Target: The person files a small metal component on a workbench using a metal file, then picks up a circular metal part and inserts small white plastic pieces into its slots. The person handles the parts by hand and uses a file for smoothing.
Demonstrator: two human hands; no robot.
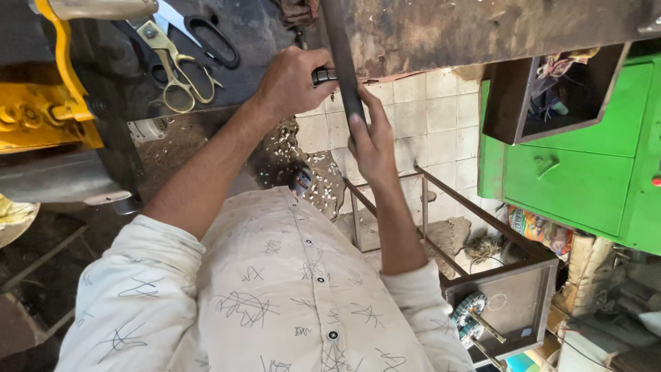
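A dark metal pipe (340,62) runs down from the top of the view past the edge of a worn workbench (482,31). My right hand (372,141) wraps around the pipe's lower end. My left hand (292,81) is closed on a small dark tool handle (323,75) pressed against the side of the pipe. Both arms reach out from the rolled white patterned sleeves of my shirt.
Brass scissors (175,65) and black-handled scissors (210,33) lie on the dark surface at top left, beside a yellow machine part (48,89). A green cabinet (578,172) stands at right. A metal frame (447,213) and scattered shavings (289,148) are on the tiled floor below.
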